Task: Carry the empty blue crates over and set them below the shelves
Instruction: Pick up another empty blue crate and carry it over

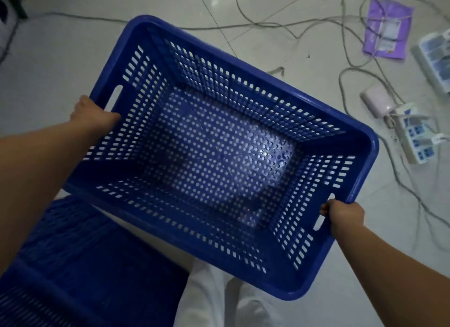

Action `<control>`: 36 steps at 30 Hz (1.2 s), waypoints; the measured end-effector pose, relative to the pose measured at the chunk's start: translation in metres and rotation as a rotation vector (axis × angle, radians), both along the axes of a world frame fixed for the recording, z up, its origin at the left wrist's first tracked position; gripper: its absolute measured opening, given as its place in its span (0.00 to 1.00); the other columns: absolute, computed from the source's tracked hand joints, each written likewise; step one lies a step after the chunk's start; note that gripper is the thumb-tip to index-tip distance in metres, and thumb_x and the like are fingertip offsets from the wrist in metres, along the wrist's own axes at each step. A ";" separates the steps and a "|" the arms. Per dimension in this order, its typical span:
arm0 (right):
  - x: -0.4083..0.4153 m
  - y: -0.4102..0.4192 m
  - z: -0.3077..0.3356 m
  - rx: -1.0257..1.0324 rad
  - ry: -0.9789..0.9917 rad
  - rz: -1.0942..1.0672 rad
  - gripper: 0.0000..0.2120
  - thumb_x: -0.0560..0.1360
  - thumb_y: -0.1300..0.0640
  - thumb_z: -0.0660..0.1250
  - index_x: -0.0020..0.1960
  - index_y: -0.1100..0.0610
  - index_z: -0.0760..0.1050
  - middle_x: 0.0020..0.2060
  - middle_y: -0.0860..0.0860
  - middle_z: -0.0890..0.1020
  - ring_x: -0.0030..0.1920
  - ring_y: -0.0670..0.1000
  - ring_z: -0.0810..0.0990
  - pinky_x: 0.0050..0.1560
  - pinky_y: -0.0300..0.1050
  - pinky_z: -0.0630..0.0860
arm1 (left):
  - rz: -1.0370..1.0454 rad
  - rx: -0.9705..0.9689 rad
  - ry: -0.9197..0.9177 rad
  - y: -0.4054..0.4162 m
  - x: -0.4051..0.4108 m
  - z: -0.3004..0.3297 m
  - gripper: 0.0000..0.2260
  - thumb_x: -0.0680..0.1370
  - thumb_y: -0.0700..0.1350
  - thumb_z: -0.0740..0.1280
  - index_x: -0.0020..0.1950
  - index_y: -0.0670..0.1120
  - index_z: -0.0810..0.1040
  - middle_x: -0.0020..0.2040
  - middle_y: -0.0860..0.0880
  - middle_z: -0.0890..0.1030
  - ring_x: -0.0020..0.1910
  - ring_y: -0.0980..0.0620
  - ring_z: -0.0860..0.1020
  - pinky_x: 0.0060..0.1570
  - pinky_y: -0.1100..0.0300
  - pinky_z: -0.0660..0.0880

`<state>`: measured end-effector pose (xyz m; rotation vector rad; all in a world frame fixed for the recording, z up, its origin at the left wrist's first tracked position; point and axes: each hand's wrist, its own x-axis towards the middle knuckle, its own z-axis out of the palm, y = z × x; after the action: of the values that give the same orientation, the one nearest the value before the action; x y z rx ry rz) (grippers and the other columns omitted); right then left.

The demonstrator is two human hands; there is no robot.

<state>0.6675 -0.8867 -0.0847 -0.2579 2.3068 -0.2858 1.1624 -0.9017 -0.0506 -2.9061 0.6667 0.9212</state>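
Observation:
An empty blue perforated crate [246, 83] fills the middle of the head view, held up above the floor and turned at an angle. My left hand [93, 113] grips its left end beside the handle slot. My right hand [343, 217] grips its right end at the other handle slot. A second blue crate [80, 261] lies lower at the bottom left, partly hidden under the held one and my left arm. No shelves are in view.
The pale tiled floor [73, 46] carries tangled cables [345, 24] at the upper right, a purple packet [387, 32], a white power strip [414, 136] with a pink adapter [376, 102], and a box at the right edge. My white trousers [219, 297] show below the crate.

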 end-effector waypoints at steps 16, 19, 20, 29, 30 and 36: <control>-0.008 -0.010 0.008 0.011 -0.026 -0.070 0.15 0.74 0.66 0.62 0.61 0.65 0.73 0.44 0.59 0.78 0.32 0.51 0.74 0.47 0.51 0.76 | 0.237 -0.025 0.166 -0.014 0.014 0.005 0.31 0.69 0.50 0.72 0.66 0.35 0.70 0.58 0.35 0.78 0.53 0.31 0.78 0.51 0.42 0.76; -0.020 -0.015 0.017 0.023 -0.013 -0.065 0.16 0.74 0.66 0.62 0.61 0.64 0.73 0.45 0.59 0.79 0.32 0.52 0.75 0.49 0.52 0.77 | 0.247 -0.043 0.195 -0.013 0.000 0.018 0.25 0.75 0.45 0.69 0.66 0.32 0.70 0.60 0.33 0.76 0.52 0.33 0.77 0.48 0.46 0.73; -0.025 -0.017 0.022 0.020 -0.003 -0.053 0.16 0.73 0.65 0.62 0.61 0.64 0.73 0.46 0.59 0.79 0.34 0.53 0.76 0.49 0.52 0.77 | 0.255 -0.044 0.196 -0.010 -0.006 0.026 0.24 0.75 0.45 0.68 0.65 0.32 0.70 0.61 0.33 0.76 0.49 0.34 0.77 0.48 0.46 0.73; -0.059 -0.051 0.127 -0.067 -0.010 0.084 0.10 0.70 0.64 0.64 0.51 0.61 0.73 0.40 0.58 0.78 0.42 0.59 0.77 0.44 0.50 0.73 | 0.364 -0.082 0.070 0.031 -0.040 0.144 0.21 0.74 0.47 0.67 0.59 0.32 0.75 0.55 0.32 0.79 0.46 0.35 0.77 0.50 0.47 0.74; -0.063 -0.059 0.140 -0.079 -0.023 0.107 0.12 0.69 0.64 0.64 0.52 0.61 0.74 0.41 0.58 0.79 0.42 0.59 0.78 0.44 0.51 0.75 | 0.402 -0.103 0.061 0.036 -0.044 0.161 0.21 0.73 0.47 0.67 0.59 0.32 0.75 0.54 0.33 0.79 0.45 0.36 0.77 0.49 0.47 0.75; -0.074 -0.123 0.227 -0.125 -0.087 0.308 0.18 0.63 0.58 0.65 0.53 0.59 0.74 0.42 0.58 0.79 0.39 0.58 0.77 0.45 0.54 0.77 | 0.546 -0.199 0.023 0.071 -0.071 0.280 0.16 0.70 0.47 0.68 0.48 0.35 0.77 0.49 0.38 0.80 0.47 0.37 0.79 0.53 0.47 0.76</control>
<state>0.5930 -1.0092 0.1423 -0.6440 2.1286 -0.2788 1.0917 -0.8310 0.2296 -3.3314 -0.0586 0.9683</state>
